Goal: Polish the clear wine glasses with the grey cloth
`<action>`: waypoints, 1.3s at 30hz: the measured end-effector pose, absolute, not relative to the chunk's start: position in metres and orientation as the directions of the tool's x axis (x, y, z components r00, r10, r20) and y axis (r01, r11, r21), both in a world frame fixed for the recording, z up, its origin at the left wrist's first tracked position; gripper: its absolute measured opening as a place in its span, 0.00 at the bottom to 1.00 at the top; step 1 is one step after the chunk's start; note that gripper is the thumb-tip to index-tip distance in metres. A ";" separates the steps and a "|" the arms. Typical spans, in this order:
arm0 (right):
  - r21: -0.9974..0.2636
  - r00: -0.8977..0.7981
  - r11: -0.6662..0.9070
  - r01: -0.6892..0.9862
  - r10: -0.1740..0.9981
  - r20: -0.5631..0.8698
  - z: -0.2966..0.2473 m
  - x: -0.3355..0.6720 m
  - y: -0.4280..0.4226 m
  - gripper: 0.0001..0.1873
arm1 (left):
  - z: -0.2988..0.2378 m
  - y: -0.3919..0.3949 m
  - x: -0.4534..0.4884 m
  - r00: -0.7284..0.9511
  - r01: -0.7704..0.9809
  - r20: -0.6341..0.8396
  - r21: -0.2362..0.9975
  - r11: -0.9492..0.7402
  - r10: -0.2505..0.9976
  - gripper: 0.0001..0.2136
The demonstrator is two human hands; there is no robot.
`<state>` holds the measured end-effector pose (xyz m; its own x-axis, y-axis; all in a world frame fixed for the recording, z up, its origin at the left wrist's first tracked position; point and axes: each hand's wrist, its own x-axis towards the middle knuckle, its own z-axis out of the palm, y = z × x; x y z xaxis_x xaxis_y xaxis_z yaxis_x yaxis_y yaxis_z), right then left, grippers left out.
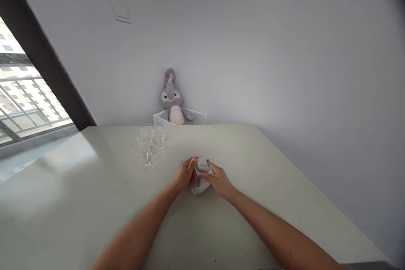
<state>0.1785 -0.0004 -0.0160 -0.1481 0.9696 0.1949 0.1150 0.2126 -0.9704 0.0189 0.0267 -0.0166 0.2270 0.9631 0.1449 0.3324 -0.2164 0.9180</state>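
A pale grey cloth (200, 184) is bunched up between my hands above the middle of the table, one corner hanging down toward me. My right hand (219, 180) pinches the cloth from the right, thumb and fingers closed on it. From the left, my left hand (186, 173) is wrapped round what looks like a wine glass (211, 160), mostly hidden by the cloth and fingers. Only faint clear edges of it show past the fingers of both hands. Several clear stemmed glasses (148, 152) stand upright in a group to the left, apart from my hands.
The pale, glossy table (253, 164) reaches to a plain wall. Behind its far edge a grey plush toy (176, 114) sits in a white perforated basket (200, 118). A light switch (121, 12) is on the wall; a dark-framed window (31, 97) is at left.
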 end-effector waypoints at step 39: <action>-0.320 -0.516 0.676 0.663 0.723 0.459 0.049 0.249 -0.002 0.25 | 0.038 0.016 -0.028 0.170 0.624 0.053 0.767 -0.149 0.984 0.16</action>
